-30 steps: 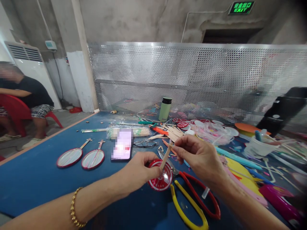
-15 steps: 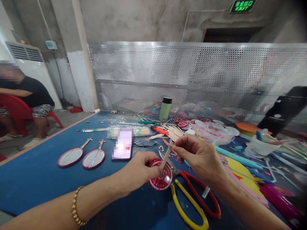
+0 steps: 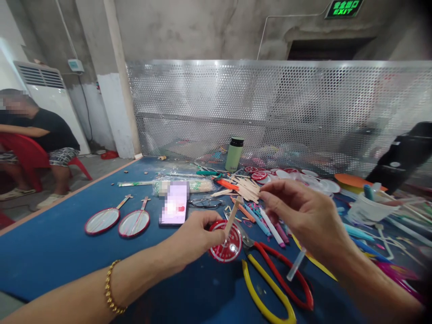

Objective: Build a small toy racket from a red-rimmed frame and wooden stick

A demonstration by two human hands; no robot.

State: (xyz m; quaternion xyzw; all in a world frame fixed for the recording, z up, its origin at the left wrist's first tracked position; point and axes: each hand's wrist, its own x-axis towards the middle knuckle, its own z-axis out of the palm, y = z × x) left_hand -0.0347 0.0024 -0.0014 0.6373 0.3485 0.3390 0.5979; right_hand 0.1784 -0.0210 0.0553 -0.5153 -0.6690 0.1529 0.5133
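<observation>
My left hand (image 3: pixel 207 234) is closed, pinching a red round disc (image 3: pixel 232 249) with white print together with a flat wooden stick (image 3: pixel 232 216). The stick lies across the disc and slants up beyond its rim, with a small crosspiece at the top. My right hand (image 3: pixel 297 209) is apart from the disc, to its upper right. Its thumb and index tips nearly meet beside a pile of flat wooden sticks (image 3: pixel 246 186); anything between them is too small to make out. Below it lie pliers (image 3: pixel 270 279) with one red and one yellow handle, and a translucent rod (image 3: pixel 297 265).
Two round red-rimmed pieces with stick handles (image 3: pixel 134 223) lie left of a phone (image 3: pixel 174 202). Behind are glasses (image 3: pixel 206 203) and a green bottle (image 3: pixel 234 155). Several markers (image 3: pixel 259 220) and a white cup (image 3: pixel 369 208) are at right. A person (image 3: pixel 50 130) sits far left.
My right hand has let go of the wooden stick's upper end and moved right, toward the stick pile. My left hand still holds the disc and stick in nearly the same place.
</observation>
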